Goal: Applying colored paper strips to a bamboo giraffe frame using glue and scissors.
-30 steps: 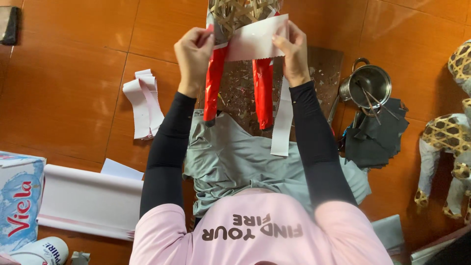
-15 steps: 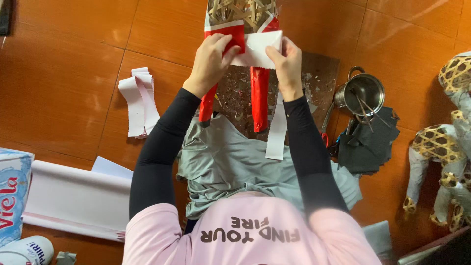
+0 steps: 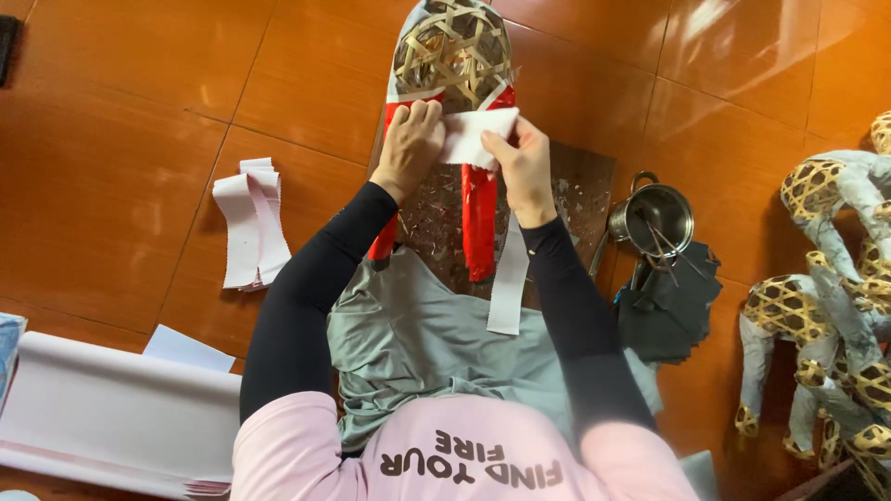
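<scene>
A woven bamboo figure (image 3: 452,51) lies in front of me over my lap, its lower body and two legs (image 3: 479,218) wrapped in red paper. Across its middle runs a white paper strip (image 3: 475,135). My left hand (image 3: 408,141) grips the strip's left end against the red body with curled fingers. My right hand (image 3: 522,165) pinches the strip's right end. Another white strip (image 3: 508,283) hangs down below my right wrist. A stained board (image 3: 575,190) lies under the figure.
A small metal pot (image 3: 654,218) with sticks in it stands on the right beside dark cloth (image 3: 666,301). Several paper-covered woven figures (image 3: 831,278) lie at the far right. Loose white strips (image 3: 249,223) and large white sheets (image 3: 111,408) rest on the orange tile floor on the left.
Both hands have brought the white strip down from a lifted hold and now press it across the figure's middle. More of the woven top of the figure is in view.
</scene>
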